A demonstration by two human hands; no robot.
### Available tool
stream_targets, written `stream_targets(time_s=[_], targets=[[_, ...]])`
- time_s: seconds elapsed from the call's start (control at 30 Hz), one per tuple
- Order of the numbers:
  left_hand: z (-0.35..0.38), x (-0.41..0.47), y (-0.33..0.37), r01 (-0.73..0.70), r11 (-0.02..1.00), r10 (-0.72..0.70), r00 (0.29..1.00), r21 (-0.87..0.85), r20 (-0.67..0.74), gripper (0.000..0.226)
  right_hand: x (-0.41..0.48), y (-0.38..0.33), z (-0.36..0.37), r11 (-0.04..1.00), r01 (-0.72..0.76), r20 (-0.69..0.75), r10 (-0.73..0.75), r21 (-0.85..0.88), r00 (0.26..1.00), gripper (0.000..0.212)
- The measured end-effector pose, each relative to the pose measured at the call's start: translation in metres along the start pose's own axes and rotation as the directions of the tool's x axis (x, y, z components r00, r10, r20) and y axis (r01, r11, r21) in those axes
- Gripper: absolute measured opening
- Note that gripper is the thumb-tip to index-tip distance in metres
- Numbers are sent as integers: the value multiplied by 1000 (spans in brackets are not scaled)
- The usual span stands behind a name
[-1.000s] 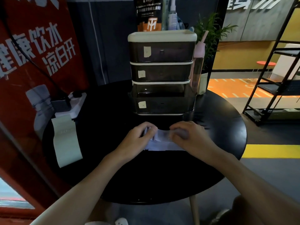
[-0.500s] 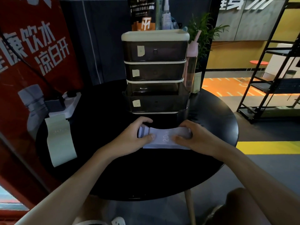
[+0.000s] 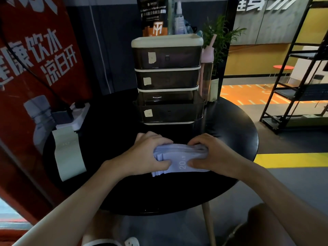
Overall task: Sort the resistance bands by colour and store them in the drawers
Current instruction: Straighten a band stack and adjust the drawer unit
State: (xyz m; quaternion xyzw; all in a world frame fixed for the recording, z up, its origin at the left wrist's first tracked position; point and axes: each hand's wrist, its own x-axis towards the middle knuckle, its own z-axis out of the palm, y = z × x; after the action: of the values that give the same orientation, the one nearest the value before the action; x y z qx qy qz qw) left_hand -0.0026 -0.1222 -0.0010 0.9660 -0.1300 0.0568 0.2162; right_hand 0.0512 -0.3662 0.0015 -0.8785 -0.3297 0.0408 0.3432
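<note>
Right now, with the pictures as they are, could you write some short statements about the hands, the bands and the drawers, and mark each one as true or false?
1. The left hand and the right hand both grip the lavender bands. True.
2. The print on the lavender bands reads 50 LB. False: it reads 20 LB.
3. The bottom drawer is pulled out. True.
4. The pale green band lies in the top drawer. False: it lies on the table, beside the power strip.
</note>
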Motion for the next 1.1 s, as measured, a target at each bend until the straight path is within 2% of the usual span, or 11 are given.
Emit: stream_targets(time_s=[0.1,0.27,0.4,0.57,0.7,0.83,0.9,1.0,1.1], targets=[[-3,0,5,-94,996,93,994,-8,-63,48,-4,-3,-2,998,27,-16,-26,55,1000,38],[-8,5,-1,-121,989,128,988,87,-86,64,3,-2,3,987,69,-110,-53,144,993,40],[-1,3,-7,-141,959,154,987,244,-34,67,5,6,12,991,95,-133,-82,98,988,46],[10,1,-12,-154,949,199,969,274,-145,65,3,16,21,987,121,-227,-95,103,969,64],[18,4,-13,-103,971,154,959,215,-239,73,4,17,23,989,88,-223,-60,121,973,62],[21,2,-15,-67,997,59,963,-23,-264,65,2,22,21,971,100,-195,-57,216,979,66],[20,1,-17,-51,996,29,961,-74,-275,63,0,24,20,969,98,-190,-55,227,980,67],[19,-1,-21,-19,998,-4,938,-62,-348,61,0,23,20,972,74,-211,-25,225,977,55],[17,-2,-25,21,977,-92,940,-212,-327,61,1,22,21,970,66,-232,-11,232,973,49]])
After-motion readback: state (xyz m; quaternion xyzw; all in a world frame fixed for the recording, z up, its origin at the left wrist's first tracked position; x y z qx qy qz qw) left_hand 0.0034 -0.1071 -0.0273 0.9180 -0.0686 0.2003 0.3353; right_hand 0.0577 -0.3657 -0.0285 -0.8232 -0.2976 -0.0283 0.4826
